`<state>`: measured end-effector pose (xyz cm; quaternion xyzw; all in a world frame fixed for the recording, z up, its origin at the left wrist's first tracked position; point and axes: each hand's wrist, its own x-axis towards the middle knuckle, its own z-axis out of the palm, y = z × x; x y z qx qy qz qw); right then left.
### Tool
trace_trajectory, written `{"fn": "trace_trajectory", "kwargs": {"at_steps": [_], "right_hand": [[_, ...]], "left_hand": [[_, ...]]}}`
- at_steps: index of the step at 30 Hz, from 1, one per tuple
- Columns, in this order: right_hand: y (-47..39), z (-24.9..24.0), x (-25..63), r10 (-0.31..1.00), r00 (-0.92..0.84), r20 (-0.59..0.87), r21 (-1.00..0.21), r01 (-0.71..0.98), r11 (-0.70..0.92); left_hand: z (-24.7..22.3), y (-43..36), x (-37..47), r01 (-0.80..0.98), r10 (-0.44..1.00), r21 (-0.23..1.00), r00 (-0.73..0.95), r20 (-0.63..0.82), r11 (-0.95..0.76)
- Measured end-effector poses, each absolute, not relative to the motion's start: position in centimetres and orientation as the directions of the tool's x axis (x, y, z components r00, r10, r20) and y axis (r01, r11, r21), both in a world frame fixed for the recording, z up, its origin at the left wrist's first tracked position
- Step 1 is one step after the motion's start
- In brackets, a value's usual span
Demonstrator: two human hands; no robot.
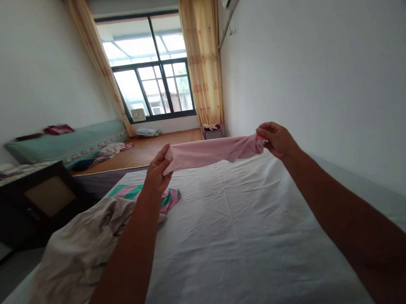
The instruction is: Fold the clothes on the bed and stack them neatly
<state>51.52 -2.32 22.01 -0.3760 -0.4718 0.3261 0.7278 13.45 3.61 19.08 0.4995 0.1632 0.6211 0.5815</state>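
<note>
A pink piece of cloth (206, 152) is stretched sideways in the air between my two hands, above the white-sheeted bed (227, 240). My left hand (159, 169) pinches its left end between thumb and fingers. At the other end, my right hand (276, 139) grips a bunched part of the cloth. Whether the cloth is a garment I cannot tell. Below and left of my left hand lie a crumpled beige cloth (82, 247) and a green and pink striped cloth (171, 200), partly hidden by my left forearm.
A dark cabinet (40, 199) stands at the left. Beyond the bed is a second, brown-topped bed (165, 147) with a heap of clothes (113, 150) and a green headboard cover (88, 139). A small stool (213, 133) stands by the curtain (204, 58). A white wall (320, 75) runs along the right.
</note>
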Motion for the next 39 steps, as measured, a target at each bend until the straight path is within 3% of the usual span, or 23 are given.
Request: {"fn": "trace_trajectory", "kwargs": {"at_steps": [5,9,11,14,18,23,29,32,35,37,39], "right_hand": [[-5.5,14.9,52.0,0.976,0.165,0.14,-0.99,0.007,0.141],[-8.0,8.6,53.5,0.996,0.066,-0.06,-0.933,0.351,-0.08],[-9.1,6.9,54.0,1.0,-0.006,-0.025,-0.852,0.523,-0.018],[-10.9,5.7,53.9,0.961,-0.272,0.041,-0.72,0.66,0.217],[-13.2,5.2,52.5,0.837,-0.547,0.028,-0.644,0.63,0.433],[-14.0,3.9,51.9,0.792,-0.608,0.055,-0.657,0.575,0.488],[-12.9,2.8,51.7,0.886,-0.446,0.13,-0.637,0.647,0.419],[-10.4,3.4,51.7,0.936,-0.323,0.14,-0.675,0.661,0.329],[-6.5,3.5,52.2,0.991,-0.004,0.137,-0.767,0.632,0.109],[-4.0,2.8,52.5,0.963,0.25,0.104,-0.808,0.586,-0.065],[-2.5,1.8,52.9,0.916,0.39,0.088,-0.819,0.552,-0.156]], "left_hand": [[12.4,1.7,10.3,-0.301,0.923,0.953,0.37,0.101,0.017],[5.7,0.6,7.1,-0.03,0.887,0.973,0.418,-0.194,0.227],[3.8,0.3,6.1,0.08,0.882,0.972,0.408,-0.234,0.221],[2.8,0.1,5.4,0.19,0.886,0.97,0.41,-0.218,0.151],[3.3,0.1,5.2,0.329,0.849,0.944,0.488,-0.203,0.036],[3.5,-0.2,4.7,0.392,0.776,0.92,0.588,-0.228,-0.027],[3.6,-0.5,3.2,0.231,0.62,0.969,0.749,-0.234,0.086],[4.5,0.7,4.3,0.24,0.624,0.968,0.745,-0.234,0.076],[5.5,3.1,7.1,0.244,0.796,0.968,0.572,-0.196,0.063],[5.5,4.7,9.1,0.199,0.908,0.976,0.389,-0.157,0.084],[4.8,6.0,10.6,0.23,0.968,0.971,0.223,-0.115,0.063]]}}
